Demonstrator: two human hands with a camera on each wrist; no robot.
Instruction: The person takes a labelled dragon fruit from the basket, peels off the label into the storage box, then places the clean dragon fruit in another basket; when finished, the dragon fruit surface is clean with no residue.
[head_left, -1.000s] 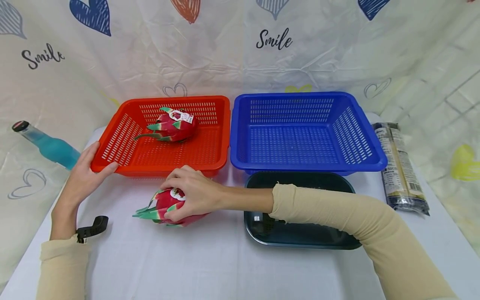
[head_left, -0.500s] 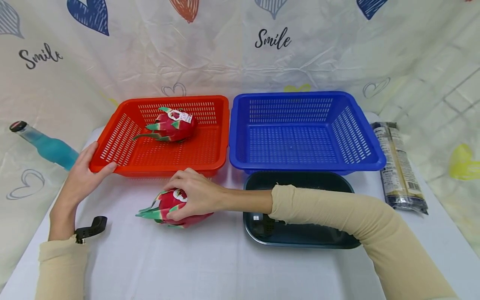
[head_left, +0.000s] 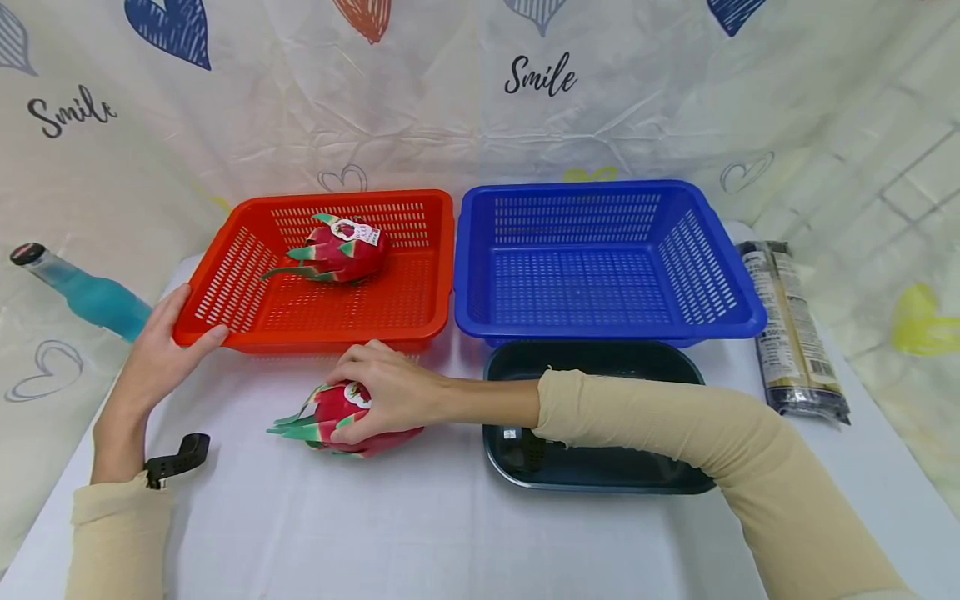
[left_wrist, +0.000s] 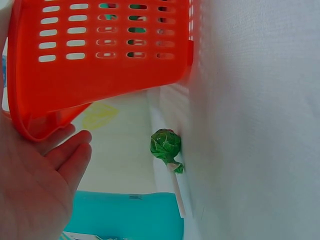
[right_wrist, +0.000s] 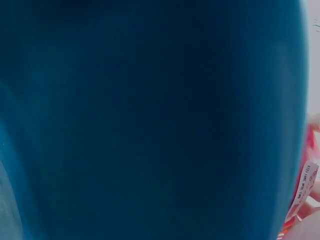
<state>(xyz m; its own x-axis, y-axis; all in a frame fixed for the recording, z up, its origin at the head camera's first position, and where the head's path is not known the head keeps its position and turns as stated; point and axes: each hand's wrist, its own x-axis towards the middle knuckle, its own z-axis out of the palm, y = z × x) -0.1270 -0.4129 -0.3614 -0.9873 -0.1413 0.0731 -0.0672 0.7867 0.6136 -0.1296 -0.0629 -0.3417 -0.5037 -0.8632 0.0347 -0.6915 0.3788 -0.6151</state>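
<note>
My right hand grips a red dragon fruit with green-tipped scales, lying on the white tabletop in front of the red basket. Part of the fruit and its label shows at the right edge of the right wrist view. A second dragon fruit lies inside the red basket, its green tips toward the left. At the basket's front left corner, my left hand holds the rim between thumb and fingers. The left wrist view shows its fingers beside the basket's outer wall.
A blue basket stands right of the red one. In front is a dark oval-cornered tray, partly under my right forearm. A printed packet lies far right. At left are a blue bottle and a green-wrapped lollipop.
The dragon fruit under my right hand has shifted very slightly to the right, with the hand. My left hand keeps its place on the red basket. The head view has drifted slightly.
</note>
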